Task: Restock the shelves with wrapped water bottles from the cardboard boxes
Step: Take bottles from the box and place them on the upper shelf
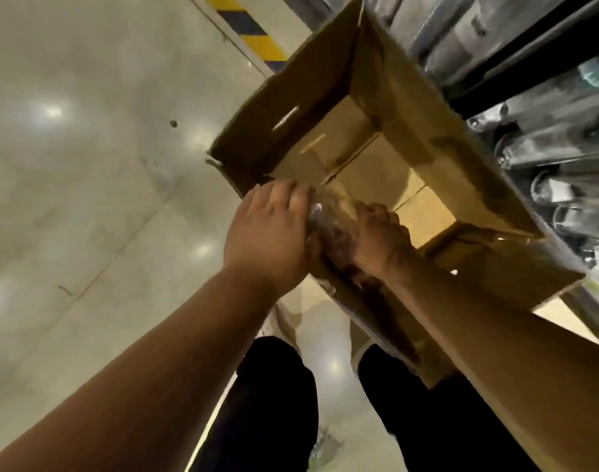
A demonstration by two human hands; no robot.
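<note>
At the cardboard box's (407, 124) six-o'clock rim, the left hand (271, 233) and right hand (381, 238) close their fingers round one wrapped water bottle (328, 226). Lift it straight over the rim, then swing toward the shelves (547, 107) at two o'clock, gripping firmly because the wrap looks slippery.

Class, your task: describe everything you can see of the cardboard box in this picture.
The cardboard box is plain brown corrugated card, open at the top with its flaps folded outward. A slot-shaped hand hole shows in its far-left wall. Its floor is mostly bare. It sits on the floor against the shelving. At its near corner the left hand and right hand grip a plastic-wrapped bottle.
</note>
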